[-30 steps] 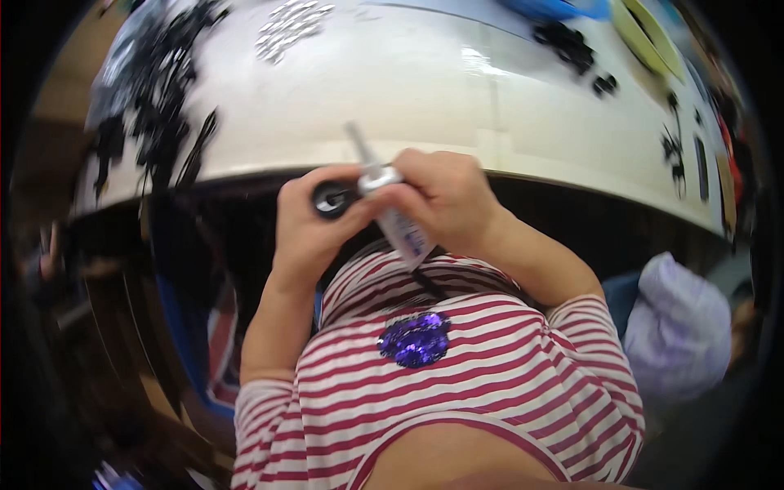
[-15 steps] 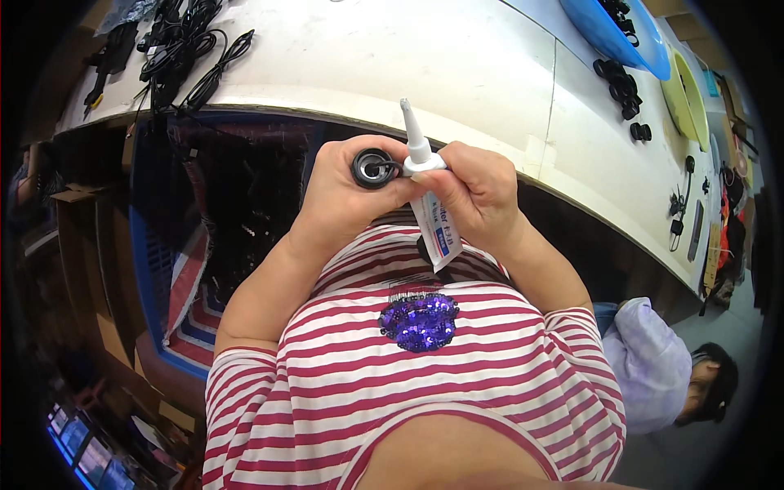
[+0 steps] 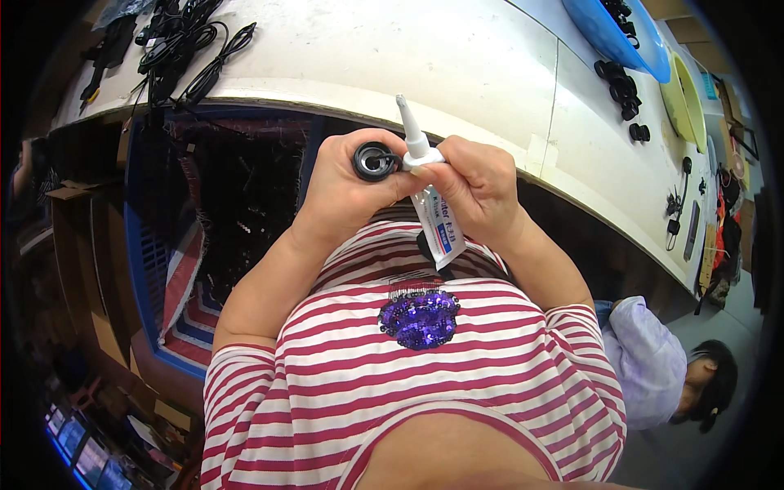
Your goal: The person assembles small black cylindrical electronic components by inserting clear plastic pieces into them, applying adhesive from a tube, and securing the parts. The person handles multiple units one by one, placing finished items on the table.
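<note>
1. Workroom clutter fills the left: lit screens (image 3: 90, 465) on the near side, cardboard (image 3: 110, 339) beyond them, then a blue crate (image 3: 135, 245) with dark, glinting cloth (image 3: 245, 196) inside.
2. Farther off, bundled black cables (image 3: 184, 49) lie at the left end of a white table (image 3: 343, 57).
3. Just off the table's near edge, the left hand (image 3: 351, 180) is closed around a black round part (image 3: 376, 161), its hollow end facing up. A firm wrap that leaves this opening uncovered looks the best hold.
4. Close beside it on the right, a white tube (image 3: 441, 229) slants, its tapered nozzle (image 3: 412, 126) pointing far and its flat tail near. Whether the tip is open cannot be told.
5. The right hand (image 3: 482, 184) pinches the tube by its collar (image 3: 423, 159), thumb and fingers together, knuckles nearly meeting the left's. Gripping at this stiff neck, rather than the soft body, should steady the nozzle and spare an unwanted squeeze; keeping both hands close should help alignment.
6. At far right sit small black parts (image 3: 621, 86), a blue basin (image 3: 653, 53) and a yellow-green bowl (image 3: 686, 102); at near right, a person in pale lilac (image 3: 645, 359).
</note>
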`<state>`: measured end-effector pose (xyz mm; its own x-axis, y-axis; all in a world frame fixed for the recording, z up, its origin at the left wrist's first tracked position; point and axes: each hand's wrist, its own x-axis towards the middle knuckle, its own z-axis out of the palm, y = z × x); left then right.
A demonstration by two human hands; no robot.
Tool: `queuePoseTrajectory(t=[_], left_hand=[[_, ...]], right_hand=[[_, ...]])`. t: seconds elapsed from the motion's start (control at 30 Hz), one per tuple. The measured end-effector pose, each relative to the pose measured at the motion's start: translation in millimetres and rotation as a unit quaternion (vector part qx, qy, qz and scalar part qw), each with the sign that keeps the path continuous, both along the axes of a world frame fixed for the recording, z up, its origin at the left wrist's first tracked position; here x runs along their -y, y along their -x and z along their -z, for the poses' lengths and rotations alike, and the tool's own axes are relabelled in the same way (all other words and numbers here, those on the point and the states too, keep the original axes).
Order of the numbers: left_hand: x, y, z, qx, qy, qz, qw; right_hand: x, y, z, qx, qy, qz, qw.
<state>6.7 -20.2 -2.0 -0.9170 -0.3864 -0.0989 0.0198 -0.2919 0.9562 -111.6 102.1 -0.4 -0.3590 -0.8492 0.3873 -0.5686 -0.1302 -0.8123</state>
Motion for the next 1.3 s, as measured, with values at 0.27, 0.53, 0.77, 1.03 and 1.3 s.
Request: queuePoseTrajectory(t=[0.27,0.53,0.77,1.03,1.3], left_hand=[[-1.2,0.6,1.3,0.002,-0.026,0.000,1.000],[-1.2,1.2,6.0,0.001,-0.031,-0.007,0.999],[4.7,1.7,5.3,0.002,0.000,0.011,1.000],[21.6,2.1,-2.3,-0.017,0.175,0.030,0.984],[28.8,-2.9,7.7,-0.032,0.230,0.030,0.972]], right_hand=[[-0.5,0.1,-0.6,0.014,-0.010,0.001,1.000],[1.3,-0.4,-0.7,0.023,-0.029,0.007,0.999],[5.1,4.5,-10.1,0.018,-0.048,-0.003,0.999],[2.8,20.7,-41.7,0.331,-0.104,-0.136,0.928],[-0.7,11.0,-37.8,0.633,-0.128,-0.165,0.745]])
